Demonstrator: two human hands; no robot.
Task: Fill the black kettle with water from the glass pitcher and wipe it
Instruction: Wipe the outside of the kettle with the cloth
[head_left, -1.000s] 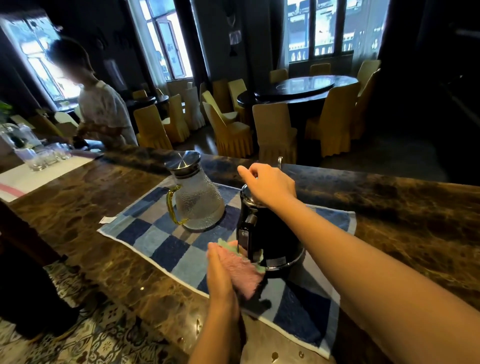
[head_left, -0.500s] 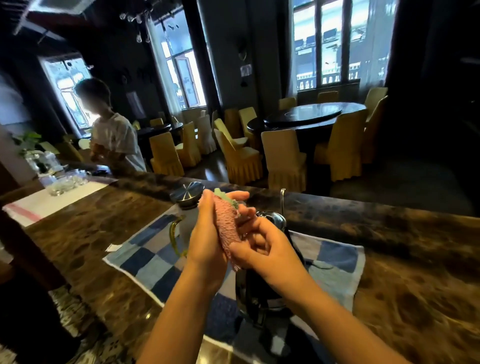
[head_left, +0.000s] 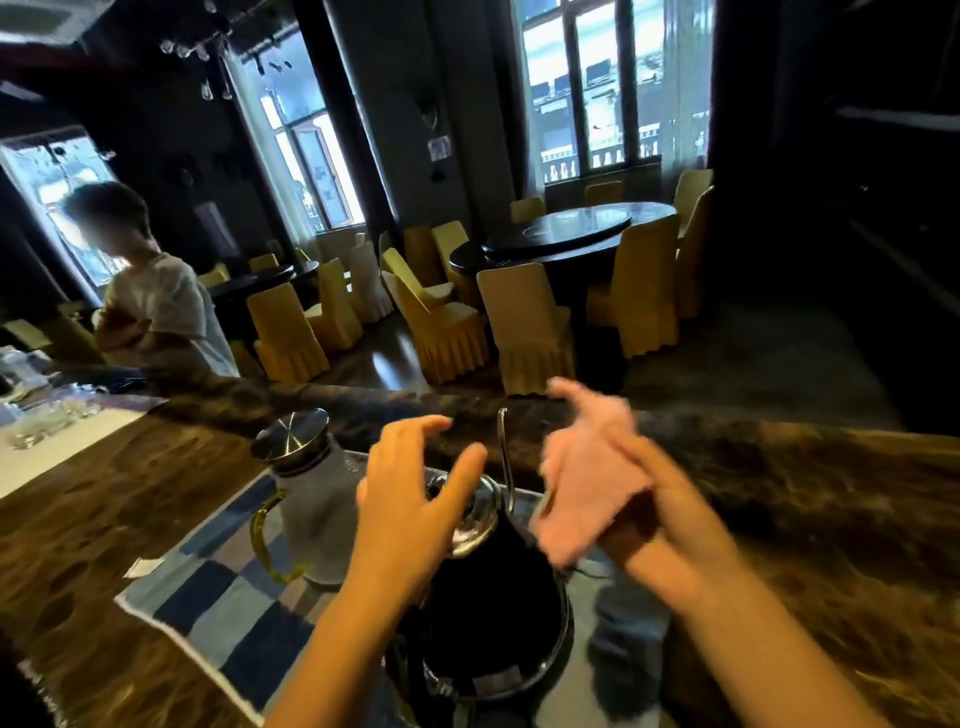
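I had left hand (head_left: 410, 499) loose above black kettle (head_left: 493, 613) by near edge of towel (head_left: 223, 597); right hand (head_left: 670, 525) gripped pink cloth (head_left: 587, 483) beside it.

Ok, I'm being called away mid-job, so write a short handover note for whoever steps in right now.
Left hand: open, fingers spread over the kettle lid; contact unclear.
Right hand: holds the pink cloth above the kettle's right side.
Pitcher: upright, lid on, left of the kettle; both stand on the checked towel.
Done: cannot tell whether the kettle holds water.
Left: check the fill, then wipe the kettle.
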